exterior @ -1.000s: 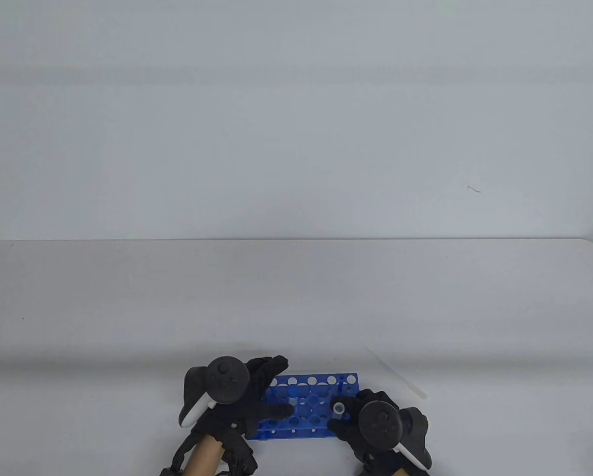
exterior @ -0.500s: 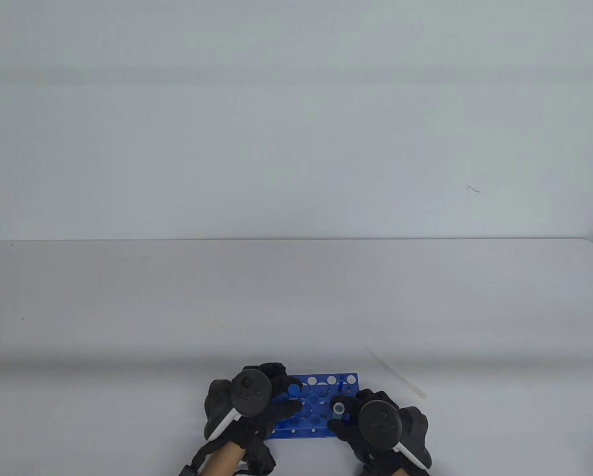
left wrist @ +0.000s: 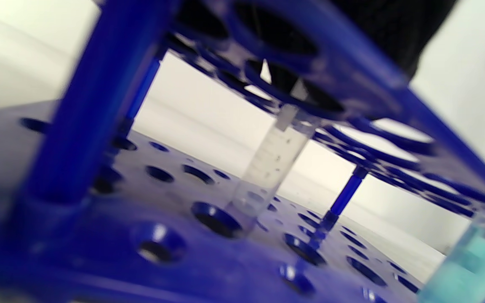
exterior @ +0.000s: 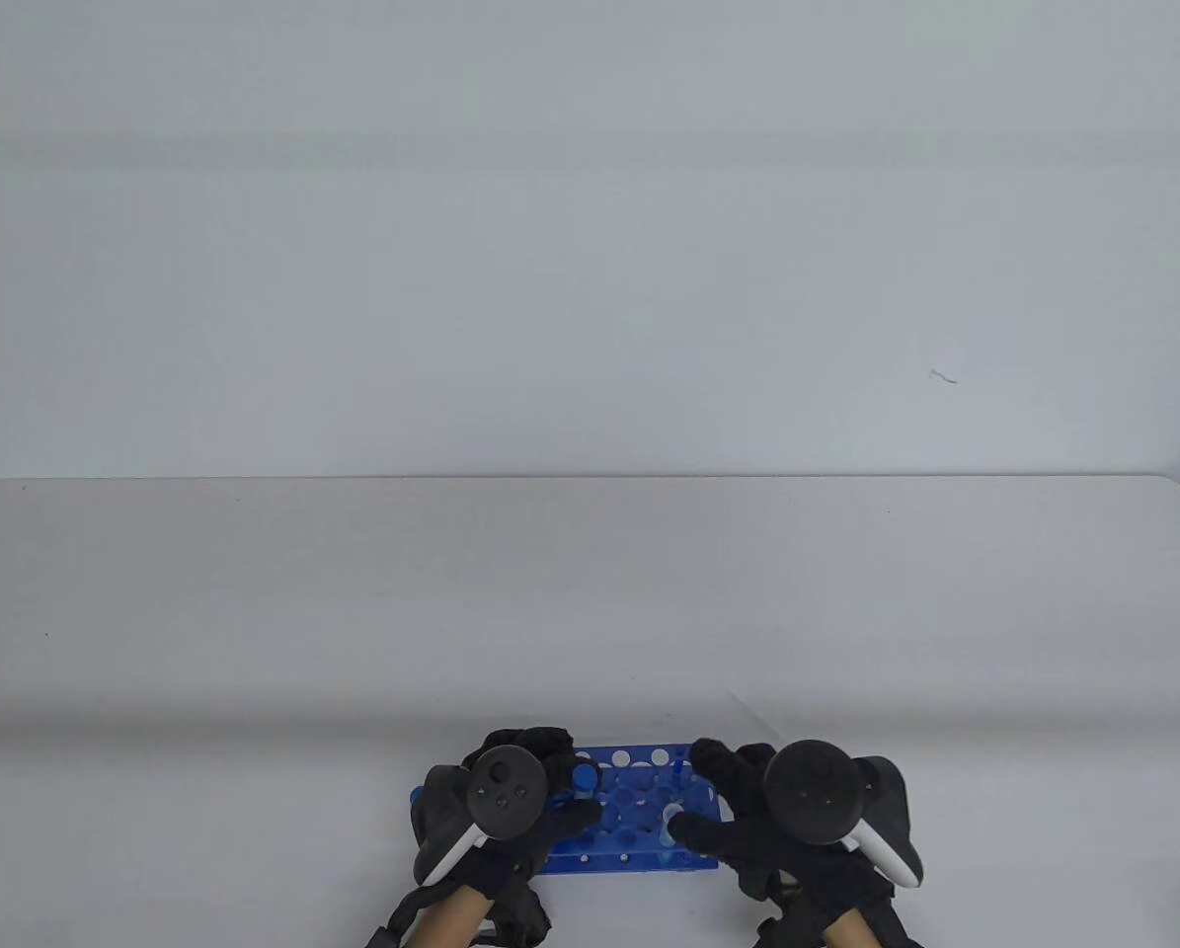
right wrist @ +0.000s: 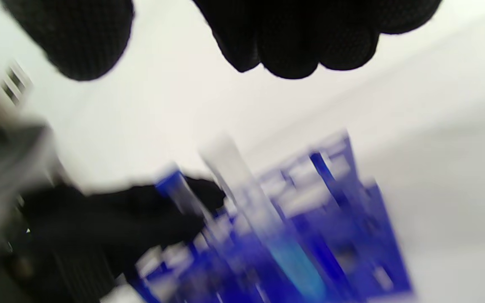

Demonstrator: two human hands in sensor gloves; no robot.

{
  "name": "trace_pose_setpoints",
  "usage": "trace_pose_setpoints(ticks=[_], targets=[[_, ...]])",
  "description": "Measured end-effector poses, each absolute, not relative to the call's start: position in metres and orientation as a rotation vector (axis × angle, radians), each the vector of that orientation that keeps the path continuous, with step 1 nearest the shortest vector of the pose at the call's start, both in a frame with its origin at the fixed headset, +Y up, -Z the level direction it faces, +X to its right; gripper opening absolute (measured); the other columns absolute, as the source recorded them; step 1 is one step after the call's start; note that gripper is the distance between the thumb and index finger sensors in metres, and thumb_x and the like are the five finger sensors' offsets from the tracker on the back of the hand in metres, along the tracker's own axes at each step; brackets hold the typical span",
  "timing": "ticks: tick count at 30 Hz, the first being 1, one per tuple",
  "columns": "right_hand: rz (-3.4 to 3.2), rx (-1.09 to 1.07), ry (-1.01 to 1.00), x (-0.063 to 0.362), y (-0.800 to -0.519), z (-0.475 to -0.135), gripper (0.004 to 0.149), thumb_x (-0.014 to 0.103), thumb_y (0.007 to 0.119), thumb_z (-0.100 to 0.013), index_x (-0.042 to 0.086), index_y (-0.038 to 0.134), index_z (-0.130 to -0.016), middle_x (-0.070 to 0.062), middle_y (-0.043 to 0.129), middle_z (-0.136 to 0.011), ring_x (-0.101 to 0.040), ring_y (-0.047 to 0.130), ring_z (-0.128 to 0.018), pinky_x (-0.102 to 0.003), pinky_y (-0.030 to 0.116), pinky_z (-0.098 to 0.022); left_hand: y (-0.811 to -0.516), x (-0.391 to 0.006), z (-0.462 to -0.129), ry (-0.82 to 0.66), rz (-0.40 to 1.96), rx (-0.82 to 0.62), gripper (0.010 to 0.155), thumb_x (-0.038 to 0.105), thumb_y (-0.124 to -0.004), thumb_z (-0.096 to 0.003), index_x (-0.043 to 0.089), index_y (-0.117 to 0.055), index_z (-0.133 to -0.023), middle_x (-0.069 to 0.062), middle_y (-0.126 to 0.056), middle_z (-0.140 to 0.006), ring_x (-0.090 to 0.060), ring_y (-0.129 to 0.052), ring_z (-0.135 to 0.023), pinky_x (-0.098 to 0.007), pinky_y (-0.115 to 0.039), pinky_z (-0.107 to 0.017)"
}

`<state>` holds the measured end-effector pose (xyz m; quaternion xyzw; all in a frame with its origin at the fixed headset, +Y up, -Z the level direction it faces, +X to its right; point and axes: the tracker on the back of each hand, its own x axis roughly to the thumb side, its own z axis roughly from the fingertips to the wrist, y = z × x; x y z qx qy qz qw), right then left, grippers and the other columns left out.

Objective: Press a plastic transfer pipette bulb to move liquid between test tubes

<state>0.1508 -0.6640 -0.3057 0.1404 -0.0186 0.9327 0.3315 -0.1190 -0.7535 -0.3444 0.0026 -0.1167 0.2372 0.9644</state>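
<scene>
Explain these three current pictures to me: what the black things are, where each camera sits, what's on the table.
The black things are a person's two gloved hands, the left hand and the right hand, each with a round tracker strapped on its back. One camera looks down at the white table; the other two ride on the wrists, so their close pictures are tilted and blurry. On the table stands a blue test tube rack. The left wrist view shows a clear tube and one with turquoise liquid in it. Whether either hand grips anything cannot be told.

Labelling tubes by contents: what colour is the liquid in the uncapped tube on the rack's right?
Pale turquoise liquid, clearest in the left wrist view.
</scene>
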Motion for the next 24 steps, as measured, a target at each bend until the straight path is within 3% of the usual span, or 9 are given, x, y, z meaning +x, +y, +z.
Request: trace_pose_setpoints(ticks=[3, 8, 11, 17, 24], targets=[[2.470, 0.368, -0.222, 0.140, -0.630, -0.305, 0.076, 0.055, 0.078, -0.041, 0.010, 0.068, -0.101, -0.019, 0.077, -0.092, -0.041, 0.073, -0.075, -0.056, 0.060, -0.058, -0.754, -0.119, -0.345, -0.237, 0.482, 0.005, 0.052, 0.054, -0.082, -0.0374, 0.041, -0.081, -0.087, 0.009, -0.061, -0.110, -0.021, -0.047, -0.100, -0.048, -0.041, -0.079], [2.690, 0.487, -0.284, 0.088, -0.606, -0.323, 0.070, 0.050, 0.079, -0.041, 0.014, 0.070, -0.100, -0.015, 0.082, -0.091, -0.039, 0.078, -0.075, -0.055, 0.062, -0.057, -0.754, -0.119, -0.345, -0.236, 0.482, 0.006, 0.052, 0.054, -0.082, -0.0372, 0.041, -0.081, -0.087, 0.009, -0.061, -0.110, -0.020, -0.047, -0.100, -0.048, -0.041, -0.079], [2.824, 0.538, -0.245, 0.057, -0.614, -0.334, 0.067, 0.047, 0.080, -0.040, 0.018, 0.071, -0.099, -0.012, 0.084, -0.091, -0.038, 0.079, -0.074, -0.055, 0.063, -0.058, -0.754, -0.119, -0.345, -0.236, 0.482, 0.006, 0.051, 0.054, -0.082, -0.0373, 0.041, -0.081, -0.087, 0.009, -0.061, -0.110, -0.020, -0.047, -0.100, -0.048, -0.041, -0.079], [3.127, 0.643, 0.054, 0.018, -0.649, -0.346, 0.062, 0.042, 0.082, -0.040, 0.019, 0.075, -0.097, -0.009, 0.091, -0.087, -0.035, 0.085, -0.070, -0.056, 0.065, -0.057, -0.753, -0.120, -0.346, -0.234, 0.487, 0.004, 0.052, 0.054, -0.083, -0.0367, 0.041, -0.082, -0.087, 0.009, -0.061, -0.110, -0.020, -0.047, -0.100, -0.048, -0.041, -0.079], [3.223, 0.722, -0.040, -0.002, -0.670, -0.345, 0.049, 0.036, 0.080, -0.040, 0.024, 0.084, -0.088, -0.004, 0.099, -0.077, -0.030, 0.090, -0.064, -0.054, 0.068, -0.055, -0.753, -0.120, -0.346, -0.230, 0.490, 0.003, 0.051, 0.054, -0.083, -0.0362, 0.041, -0.082, -0.086, 0.010, -0.062, -0.109, -0.020, -0.047, -0.099, -0.047, -0.041, -0.079]])
